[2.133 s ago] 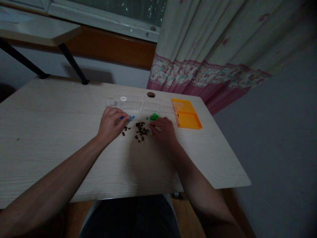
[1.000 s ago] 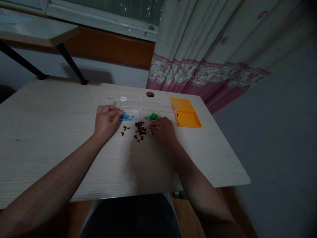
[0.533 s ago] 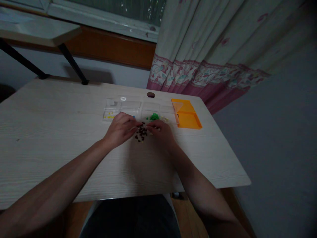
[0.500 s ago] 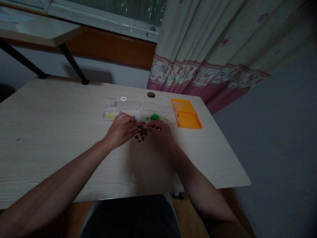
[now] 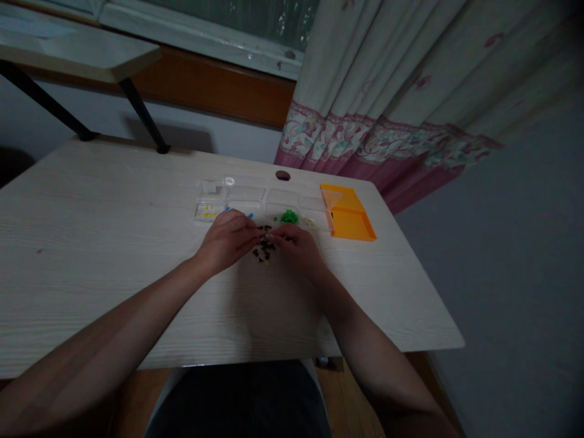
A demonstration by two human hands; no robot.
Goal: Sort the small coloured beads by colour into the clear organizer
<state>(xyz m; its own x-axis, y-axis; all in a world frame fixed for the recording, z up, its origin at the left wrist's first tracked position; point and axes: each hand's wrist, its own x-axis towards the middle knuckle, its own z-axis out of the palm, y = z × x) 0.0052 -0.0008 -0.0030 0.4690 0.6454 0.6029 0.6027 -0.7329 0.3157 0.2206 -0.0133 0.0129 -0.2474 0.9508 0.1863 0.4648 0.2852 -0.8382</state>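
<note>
My left hand and my right hand meet fingertip to fingertip over a loose pile of small dark brown pieces. Each has its thumb and fingers pinched together; whatever lies between them is too small to make out. Just beyond is a clear plastic compartment tray. Its near compartments hold small yellow pieces, blue pieces, partly hidden behind my left hand, a heap of green pieces and a few cream pieces.
An open orange plastic case lies at the tray's right end. A round cable hole sits near the back of the pale wooden table. A raised shelf on black legs stands at back left; a curtain hangs behind.
My fingertips have come slightly closer together over the brown pile. More blue pieces show past my left hand. The whole view has shifted a little; the tray and case look unmoved.
</note>
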